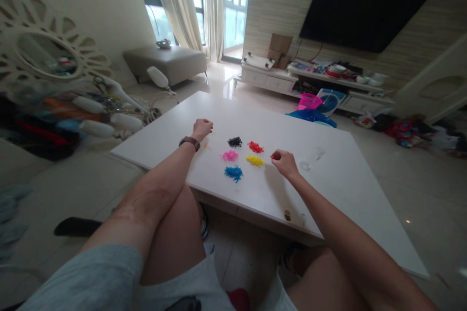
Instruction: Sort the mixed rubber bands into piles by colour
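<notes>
Small thin pieces, perhaps rubber bands, lie sorted by colour on the white table (207, 107): a black pile (234, 142), a red pile (255, 146), a pink pile (229, 156), a yellow pile (254, 161) and a blue pile (233, 173). Left of the black pile, my left hand (202, 129) is closed low over the tabletop; what it holds, if anything, is too small to make out. A yellow bit (214, 132) shows beside its fingertips. My right hand (284, 163), right of the yellow pile, pinches a small red piece (272, 157).
A clear round item (305, 165) lies right of my right hand. At the table's near edge are a small dark-and-yellow object (287, 215) and a clear one (303, 219). Beyond the table stand a pink basket (309, 101) and a low cabinet (270, 81); a lamp-like fixture (97, 128) is at left.
</notes>
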The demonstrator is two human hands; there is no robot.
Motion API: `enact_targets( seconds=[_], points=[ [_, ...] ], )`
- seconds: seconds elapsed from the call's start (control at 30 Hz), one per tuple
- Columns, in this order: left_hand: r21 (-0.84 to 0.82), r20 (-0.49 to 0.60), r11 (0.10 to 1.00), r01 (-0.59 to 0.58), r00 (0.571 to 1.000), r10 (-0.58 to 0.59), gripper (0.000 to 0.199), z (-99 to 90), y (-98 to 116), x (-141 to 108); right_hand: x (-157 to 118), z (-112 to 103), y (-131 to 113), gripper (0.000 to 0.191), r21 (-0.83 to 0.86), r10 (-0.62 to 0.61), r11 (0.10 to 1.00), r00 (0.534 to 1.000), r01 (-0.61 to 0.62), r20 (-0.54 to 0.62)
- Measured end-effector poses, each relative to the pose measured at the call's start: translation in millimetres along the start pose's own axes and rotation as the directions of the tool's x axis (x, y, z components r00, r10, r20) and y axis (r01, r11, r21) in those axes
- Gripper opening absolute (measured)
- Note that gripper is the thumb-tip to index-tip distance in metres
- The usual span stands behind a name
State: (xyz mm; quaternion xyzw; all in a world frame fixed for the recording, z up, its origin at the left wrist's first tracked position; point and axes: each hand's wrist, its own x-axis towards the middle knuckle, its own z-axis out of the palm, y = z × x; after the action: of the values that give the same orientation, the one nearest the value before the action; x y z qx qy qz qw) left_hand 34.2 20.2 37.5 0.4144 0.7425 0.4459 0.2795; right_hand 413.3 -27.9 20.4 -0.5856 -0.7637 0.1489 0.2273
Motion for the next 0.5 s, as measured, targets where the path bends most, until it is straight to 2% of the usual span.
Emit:
enact_targets(
  seconds=[0.1, 0.23, 0.37, 0.5],
  points=[
    [-0.050, -0.081, 0.997, 0.062, 0.995, -0.066, 0.012, -18.4, -10, 8, 21, 15, 6, 0.021, 0.012, 0.080, 0.997, 0.997, -0.080, -0.005],
    [0.005, -0.146, 0.990, 0.142, 0.979, -0.140, 0.018, -40.0, -29, 14, 46, 30, 7, 0.021, 0.011, 0.117, 0.993, 0.993, -0.116, -0.010],
    [0.077, -0.125, 0.986, 0.148, 0.983, -0.137, 0.016, -49.5, -47, 12, 61, 42, 2, 0.020, 0.018, 0.113, 0.993, 0.994, -0.113, 0.012],
    [0.162, -0.037, 0.982, 0.100, 0.995, -0.095, 0.020, -47.1, -56, 7, 66, 49, -4, 0.024, -0.013, 0.085, 0.996, 0.995, -0.084, 0.055]
  ],
)
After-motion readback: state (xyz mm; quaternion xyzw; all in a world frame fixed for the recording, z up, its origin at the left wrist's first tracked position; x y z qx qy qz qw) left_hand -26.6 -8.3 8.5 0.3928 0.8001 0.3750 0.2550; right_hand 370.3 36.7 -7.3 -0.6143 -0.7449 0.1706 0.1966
